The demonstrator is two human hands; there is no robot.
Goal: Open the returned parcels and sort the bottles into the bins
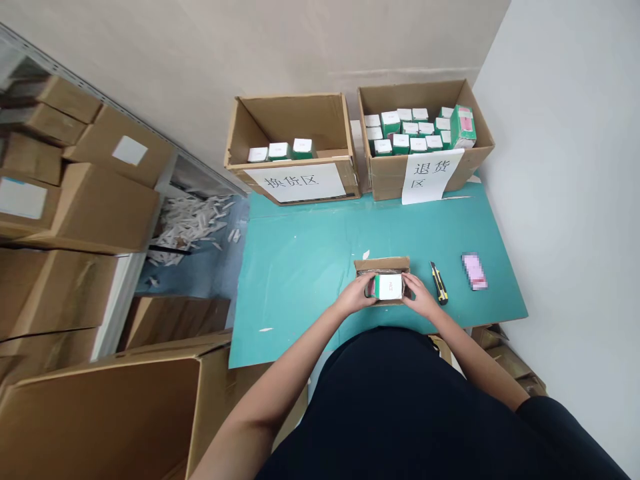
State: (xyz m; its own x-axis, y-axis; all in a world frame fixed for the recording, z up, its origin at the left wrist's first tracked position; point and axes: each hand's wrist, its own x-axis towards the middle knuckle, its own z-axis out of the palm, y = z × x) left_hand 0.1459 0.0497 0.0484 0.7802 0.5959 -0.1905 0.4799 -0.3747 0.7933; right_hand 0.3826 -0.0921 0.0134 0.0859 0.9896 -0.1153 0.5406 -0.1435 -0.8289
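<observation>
A small product box (391, 287), white on top with green and pink sides, is between my two hands over an opened brown shipping carton (383, 264) near the table's front edge. My left hand (356, 293) grips the box's left end, fingers curled over it. At the opposite end, my right hand (419, 295) has its fingers closed on the right side. Whether the box still touches the carton's inside is hidden. Just right of my right hand lies a yellow and black utility knife (439, 283).
Two labelled cardboard boxes stand along the back of the green table (300, 267): the left box (353, 170) holds a few product boxes, the right box (387, 179) several. A blurred pink object (474, 271) lies at right. Stacked cartons (95, 207) and a large open carton (200, 400) stand left.
</observation>
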